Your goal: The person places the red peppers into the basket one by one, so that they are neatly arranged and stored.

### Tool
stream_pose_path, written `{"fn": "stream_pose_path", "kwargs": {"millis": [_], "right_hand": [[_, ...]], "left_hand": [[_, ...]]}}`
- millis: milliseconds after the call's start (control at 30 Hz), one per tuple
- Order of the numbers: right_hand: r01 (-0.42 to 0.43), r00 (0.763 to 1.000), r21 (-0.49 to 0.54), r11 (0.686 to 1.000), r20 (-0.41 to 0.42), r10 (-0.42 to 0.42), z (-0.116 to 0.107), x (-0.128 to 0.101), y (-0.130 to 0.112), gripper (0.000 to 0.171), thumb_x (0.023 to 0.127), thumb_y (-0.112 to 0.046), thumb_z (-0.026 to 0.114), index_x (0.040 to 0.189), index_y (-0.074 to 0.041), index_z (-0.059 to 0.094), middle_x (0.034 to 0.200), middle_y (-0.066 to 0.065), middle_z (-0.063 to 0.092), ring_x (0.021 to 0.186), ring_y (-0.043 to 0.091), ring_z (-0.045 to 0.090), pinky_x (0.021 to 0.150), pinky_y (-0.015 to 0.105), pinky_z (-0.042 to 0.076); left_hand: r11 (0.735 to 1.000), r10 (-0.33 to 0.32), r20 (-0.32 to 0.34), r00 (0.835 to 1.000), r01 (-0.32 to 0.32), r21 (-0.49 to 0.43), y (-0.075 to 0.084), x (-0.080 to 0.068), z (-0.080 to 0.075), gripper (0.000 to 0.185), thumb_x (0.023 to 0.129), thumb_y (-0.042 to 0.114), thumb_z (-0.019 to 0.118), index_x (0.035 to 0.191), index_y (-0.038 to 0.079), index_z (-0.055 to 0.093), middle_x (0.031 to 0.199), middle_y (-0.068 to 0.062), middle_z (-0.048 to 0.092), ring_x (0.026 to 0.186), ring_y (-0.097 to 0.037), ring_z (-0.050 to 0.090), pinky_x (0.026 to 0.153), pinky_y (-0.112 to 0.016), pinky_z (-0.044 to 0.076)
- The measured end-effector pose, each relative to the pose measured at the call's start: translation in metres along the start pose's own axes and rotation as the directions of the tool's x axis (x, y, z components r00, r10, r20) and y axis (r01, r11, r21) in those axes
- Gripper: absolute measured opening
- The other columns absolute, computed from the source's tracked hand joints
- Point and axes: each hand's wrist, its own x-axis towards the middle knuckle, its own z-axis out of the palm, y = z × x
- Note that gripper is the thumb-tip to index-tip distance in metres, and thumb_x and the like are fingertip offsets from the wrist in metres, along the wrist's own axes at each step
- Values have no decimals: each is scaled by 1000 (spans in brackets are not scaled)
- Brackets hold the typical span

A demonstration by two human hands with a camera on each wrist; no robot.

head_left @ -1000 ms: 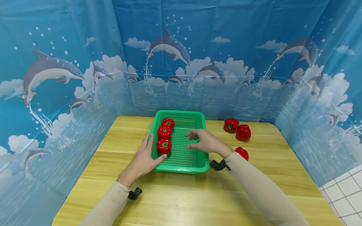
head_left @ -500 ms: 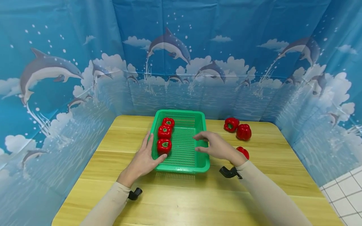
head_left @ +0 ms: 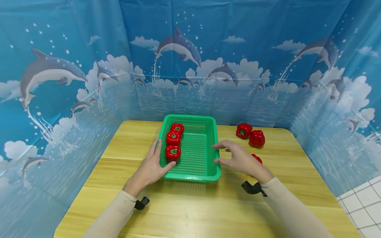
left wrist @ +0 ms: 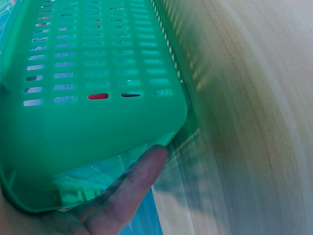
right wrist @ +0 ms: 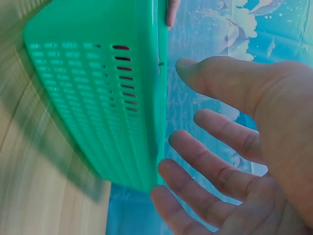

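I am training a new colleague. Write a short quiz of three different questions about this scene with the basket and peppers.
1. How many red bell peppers lie in the green perforated plastic basket?
2. True or false: the right hand holds a pepper.
3. Which hand rests against the basket's left side: A) left hand, B) right hand?

Key: 1. Three, in a row along its left side. 2. False; its fingers are spread, holding nothing. 3. A.
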Motion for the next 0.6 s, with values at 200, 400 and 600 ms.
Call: {"fn": "stream_pose_path", "kwargs": {"millis": [200,400,600], "right_hand": [[-6,999,-48,999,-45,3,-5,-10,8,55,105,-26,91,154,-10,73,154,11,77,142,38,73,118,67,59],[-13,996,-83,996,-84,6,-11,-19,16,53,105,-28,91,152,-8,74,153,13,77,138,38,76,114,67,62],[-35,993,-95,995,-117,24,-20,-25,26,55,103,-30,93,150,-9,75,152,14,78,136,42,76,112,69,63]], "left_hand": [[1000,5,3,1000,-5,1,1,-1,-1,121,110,71,69,188,6,2,199,-12,-9,147,-52,71,121,-65,60],[1000,2,7,1000,-2,4,0,-1,0,122,110,74,67,188,8,0,199,-12,-10,151,-53,67,121,-66,60],[1000,8,-6,1000,-8,5,-1,0,1,121,110,73,67,188,7,1,199,-12,-9,151,-52,68,121,-66,60]]}}
